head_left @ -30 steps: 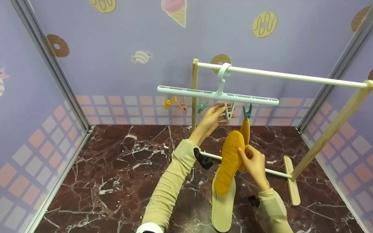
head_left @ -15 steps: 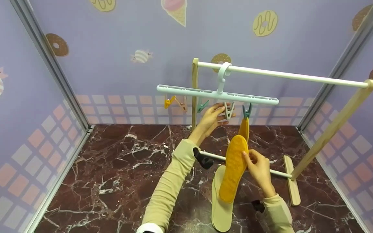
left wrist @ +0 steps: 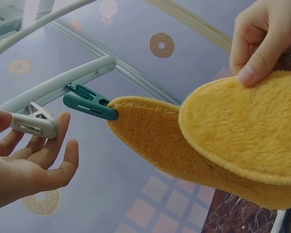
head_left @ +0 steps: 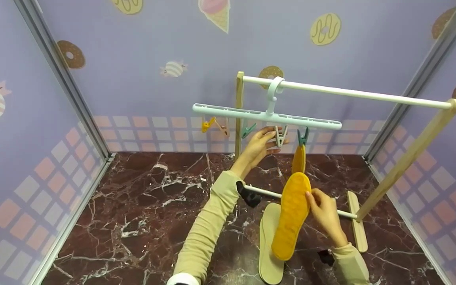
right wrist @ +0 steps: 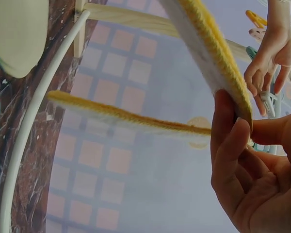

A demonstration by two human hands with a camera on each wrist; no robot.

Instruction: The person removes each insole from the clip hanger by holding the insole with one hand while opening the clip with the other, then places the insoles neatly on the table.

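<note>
My left hand (head_left: 256, 146) pinches a white clothespin (left wrist: 36, 125) that hangs under a pale clip hanger (head_left: 232, 112). Beside it, a dark green clothespin (left wrist: 89, 103) grips the top end of a fuzzy yellow insole (left wrist: 140, 138), which dangles from the hanger. My right hand (head_left: 325, 213) pinches a second yellow insole (head_left: 292, 217) by its edge near the upper end, between thumb and fingers. In the right wrist view this held insole (right wrist: 208, 48) shows a whitish underside. It hangs tilted, in front of the hanging insole and partly covering it.
Beige insoles or soles (head_left: 269, 261) lie on the dark marbled surface (head_left: 141, 221), partly behind the held insole. A rack with a white rail (head_left: 350, 92) and wooden posts (head_left: 410, 158) carries the hanger. Yellow (head_left: 207, 125), pink (head_left: 223, 127) and green clothespins (head_left: 248, 130) hang at the left.
My right hand has moved down and to the right with the held insole, away from the hanger. My left hand stays at the white clothespin.
</note>
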